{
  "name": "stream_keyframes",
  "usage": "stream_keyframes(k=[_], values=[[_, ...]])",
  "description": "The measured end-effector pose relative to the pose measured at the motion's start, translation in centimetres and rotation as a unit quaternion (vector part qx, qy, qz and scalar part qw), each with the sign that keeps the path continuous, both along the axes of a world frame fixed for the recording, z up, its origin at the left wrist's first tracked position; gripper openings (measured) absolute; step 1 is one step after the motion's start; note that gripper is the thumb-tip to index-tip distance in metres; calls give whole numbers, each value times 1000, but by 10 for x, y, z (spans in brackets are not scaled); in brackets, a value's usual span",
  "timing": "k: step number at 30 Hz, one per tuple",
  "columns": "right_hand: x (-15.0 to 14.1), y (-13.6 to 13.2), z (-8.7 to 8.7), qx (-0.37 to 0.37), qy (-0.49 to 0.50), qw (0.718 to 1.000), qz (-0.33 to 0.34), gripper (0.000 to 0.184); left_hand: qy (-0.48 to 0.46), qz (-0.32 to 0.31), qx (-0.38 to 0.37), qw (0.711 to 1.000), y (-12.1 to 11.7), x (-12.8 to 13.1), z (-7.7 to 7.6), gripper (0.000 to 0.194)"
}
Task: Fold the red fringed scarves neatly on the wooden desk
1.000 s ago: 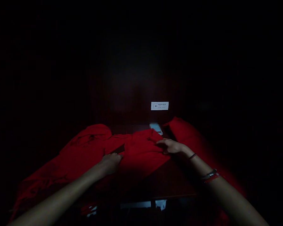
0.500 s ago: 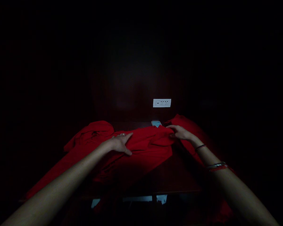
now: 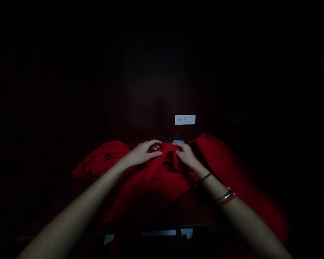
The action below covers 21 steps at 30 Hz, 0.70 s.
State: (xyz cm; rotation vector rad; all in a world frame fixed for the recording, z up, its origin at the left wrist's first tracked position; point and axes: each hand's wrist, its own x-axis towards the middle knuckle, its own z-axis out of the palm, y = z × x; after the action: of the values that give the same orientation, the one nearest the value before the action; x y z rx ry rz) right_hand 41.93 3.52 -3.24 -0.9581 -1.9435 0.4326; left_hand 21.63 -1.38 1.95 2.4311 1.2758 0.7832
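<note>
A red cloth (image 3: pixel 151 189) lies rumpled on the dark table, its far part lifted into a bunched fold between my hands. My left hand (image 3: pixel 144 153) is at the left side of that fold, its fingers curled and its thumb below, gripping the fabric. On the right side my right hand (image 3: pixel 185 154) pinches the fold between thumb and fingers. The two hands are close together and face each other. Deep shadow hides part of the cloth under them.
A rumpled red cloth bundle (image 3: pixel 108 156) sits at the left, and another red cloth (image 3: pixel 224 167) spreads at the right. Behind my right hand lies a small bluish flat object (image 3: pixel 178 141). A white socket plate (image 3: pixel 185 119) is on the dark wall. The table's front edge (image 3: pixel 197 225) is nearby.
My hands have come together, the left moving right and away from me, the right moving left. The cloth's middle is now gathered up between them, and its left part is drawn inward.
</note>
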Motion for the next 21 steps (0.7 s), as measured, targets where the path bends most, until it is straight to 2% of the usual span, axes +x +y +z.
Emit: stream_keyframes(k=[2, 4, 6, 8, 10, 13, 16, 19, 21], values=[[50, 15, 11, -27, 40, 997, -64, 39, 76, 85, -33, 993, -2, -20, -12, 64], [104, 23, 20, -81, -45, 994, -53, 39, 160, 147, -118, 969, -1, -42, -34, 80], [141, 19, 26, -155, -171, 971, -56, 40, 226, 139, -193, 945, 2, -54, -57, 89], [145, 4, 27, -137, -211, 966, -67, 51, 268, 127, -199, 934, 4, -54, -75, 88], [119, -15, 20, -66, -218, 974, -21, 62, 291, 138, -148, 935, 7, -44, -83, 70], [53, -38, -4, -57, -299, 948, 93, 76, 297, 155, -46, 941, 10, -28, -71, 34], [2, -41, -29, -37, -316, 943, 93, 78, 268, 144, 22, 952, 10, -16, -42, 19], [-11, -30, -38, -35, -279, 955, 92, 45, 165, 96, -1, 982, 6, -4, -16, 19], [-7, -23, -32, -40, -203, 973, 105, 37, 46, 56, -66, 995, 5, 10, -5, 20]])
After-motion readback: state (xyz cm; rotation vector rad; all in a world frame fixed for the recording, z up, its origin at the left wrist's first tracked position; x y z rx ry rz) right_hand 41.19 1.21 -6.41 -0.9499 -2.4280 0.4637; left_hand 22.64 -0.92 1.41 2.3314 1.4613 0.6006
